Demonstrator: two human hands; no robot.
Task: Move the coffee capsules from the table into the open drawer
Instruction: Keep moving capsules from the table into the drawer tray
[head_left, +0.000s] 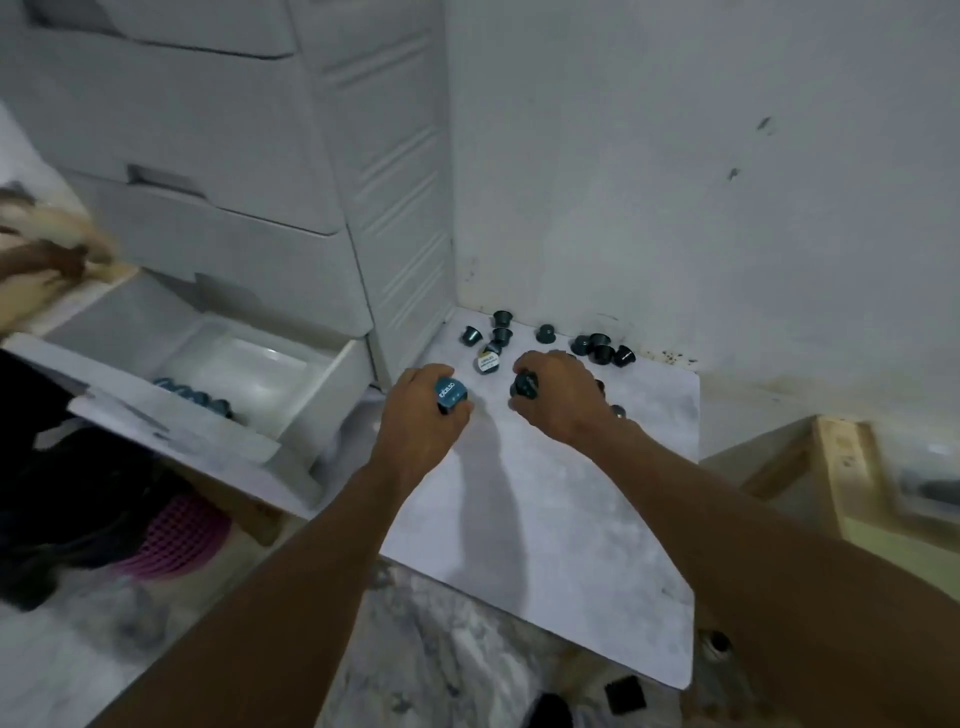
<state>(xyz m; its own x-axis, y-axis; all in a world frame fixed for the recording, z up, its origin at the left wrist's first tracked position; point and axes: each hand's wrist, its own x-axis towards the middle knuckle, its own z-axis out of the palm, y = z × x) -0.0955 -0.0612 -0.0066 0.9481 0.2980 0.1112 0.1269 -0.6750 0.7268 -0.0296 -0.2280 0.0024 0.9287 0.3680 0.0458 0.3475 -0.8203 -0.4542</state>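
Several dark teal coffee capsules (602, 349) lie scattered at the far end of the white marble-look table (545, 519), against the wall. My left hand (421, 410) is closed around a capsule with a blue foil lid (451, 396). My right hand (558, 395) grips a dark capsule (523, 385) just beside it. One capsule with a white lid (485, 360) lies between my hands and the wall. The open white drawer (249, 364) stands to the left of the table and holds several capsules (195, 395) along its front wall.
A white plastic drawer cabinet (291, 156) rises left of the table, with the white wall (701, 182) behind. A pink mesh basket (176, 535) and dark items sit on the floor below the drawer. A wooden frame (841, 467) stands to the right.
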